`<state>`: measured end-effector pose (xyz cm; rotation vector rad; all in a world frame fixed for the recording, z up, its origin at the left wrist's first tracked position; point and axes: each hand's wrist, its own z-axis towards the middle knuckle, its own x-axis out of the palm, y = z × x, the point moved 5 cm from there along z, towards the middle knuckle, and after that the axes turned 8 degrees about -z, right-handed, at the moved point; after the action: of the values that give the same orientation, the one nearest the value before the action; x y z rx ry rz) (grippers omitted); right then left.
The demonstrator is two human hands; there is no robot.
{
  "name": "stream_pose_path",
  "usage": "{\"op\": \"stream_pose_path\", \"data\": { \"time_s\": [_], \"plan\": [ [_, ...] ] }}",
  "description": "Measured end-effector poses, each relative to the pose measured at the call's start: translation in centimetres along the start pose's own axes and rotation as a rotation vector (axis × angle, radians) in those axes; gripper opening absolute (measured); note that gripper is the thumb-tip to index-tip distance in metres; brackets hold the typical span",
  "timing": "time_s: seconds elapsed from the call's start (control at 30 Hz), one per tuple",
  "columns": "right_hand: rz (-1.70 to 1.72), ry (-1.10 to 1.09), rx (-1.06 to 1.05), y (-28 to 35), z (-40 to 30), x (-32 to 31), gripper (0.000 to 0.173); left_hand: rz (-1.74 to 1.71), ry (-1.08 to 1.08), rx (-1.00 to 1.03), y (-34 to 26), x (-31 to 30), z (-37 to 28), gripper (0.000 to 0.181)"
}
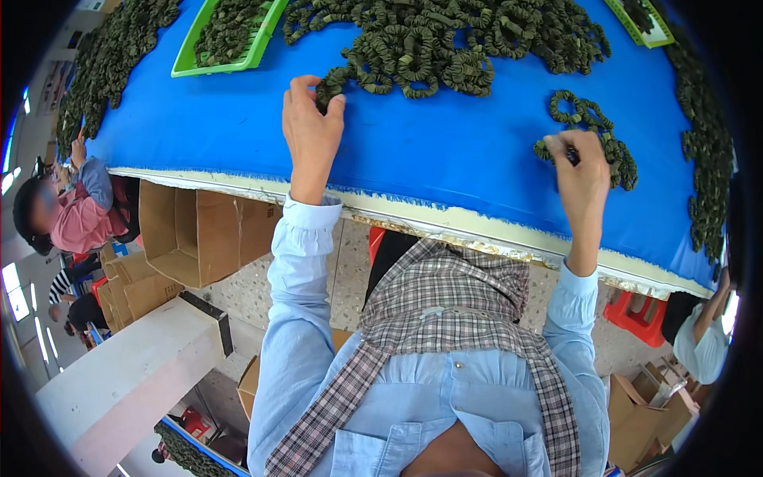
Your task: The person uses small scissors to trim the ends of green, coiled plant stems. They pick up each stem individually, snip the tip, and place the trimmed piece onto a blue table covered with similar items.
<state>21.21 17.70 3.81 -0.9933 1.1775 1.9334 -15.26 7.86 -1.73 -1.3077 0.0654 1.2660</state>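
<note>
Dark green ruched fabric rings, like scrunchies (417, 56), lie heaped on a table covered in blue cloth (429, 143). At the near left end of this heap, my left hand (314, 122) pinches one ring between thumb and fingers. My right hand (578, 161), slightly blurred, is at a small separate group of rings (620, 158) on the right. A ring shows beneath its fingertips; whether they grip it or only touch it cannot be told.
A green plastic basket (256, 53) with green pieces stands at the upper left, another basket (653, 39) at the upper right. More rings are piled along both sides. A person in pink (83, 220) works at the left; another person (703, 346) sits at the right. Cardboard boxes (202, 232) stand below the table edge.
</note>
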Motion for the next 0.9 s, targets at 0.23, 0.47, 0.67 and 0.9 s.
{"op": "stream_pose_path", "data": {
  "time_s": [0.23, 0.47, 0.67, 0.9],
  "plan": [
    [-0.2, -0.028, -0.433, 6.7, -3.0, 5.3, 0.025, -0.599, -0.024, -0.341, 2.5, 0.0, -0.3, 0.036],
    [0.528, 0.529, -0.52, 13.3, -4.6, 7.9, 0.04, -1.037, 0.015, -0.552, 4.0, -2.2, 1.0, 0.041],
    [0.233, 0.603, -0.744, 19.7, -4.3, 14.9, 0.04, -1.093, 0.003, -0.448, 3.7, -5.4, 2.5, 0.04],
    [0.513, 0.895, -0.697, 19.1, -8.0, 11.7, 0.039, -1.102, -0.006, -0.4, 2.6, -6.9, 1.7, 0.041]
  ]
}}
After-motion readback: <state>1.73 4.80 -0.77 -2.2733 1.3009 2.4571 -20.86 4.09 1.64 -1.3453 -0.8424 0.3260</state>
